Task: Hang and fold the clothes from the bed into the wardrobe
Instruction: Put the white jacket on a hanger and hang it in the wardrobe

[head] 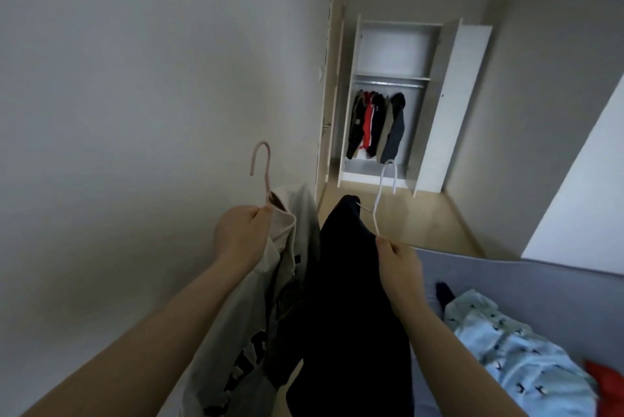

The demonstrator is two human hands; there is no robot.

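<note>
A: What's on the left?

B: The left hand (241, 236), its fingers (260, 214) clenched on a pink hanger (261, 167) carrying a cream garment (246, 325).

A: And next to it?

B: The right hand (400, 264) pinches a white hanger (381, 194) holding a dark garment (351, 315). Behind, the wardrobe (449, 106) stands open with clothes (376, 126) hung inside. On the bed (540, 285) at right lie 2 things: a blue patterned garment (516, 352) and a red piece (607, 386).
</note>
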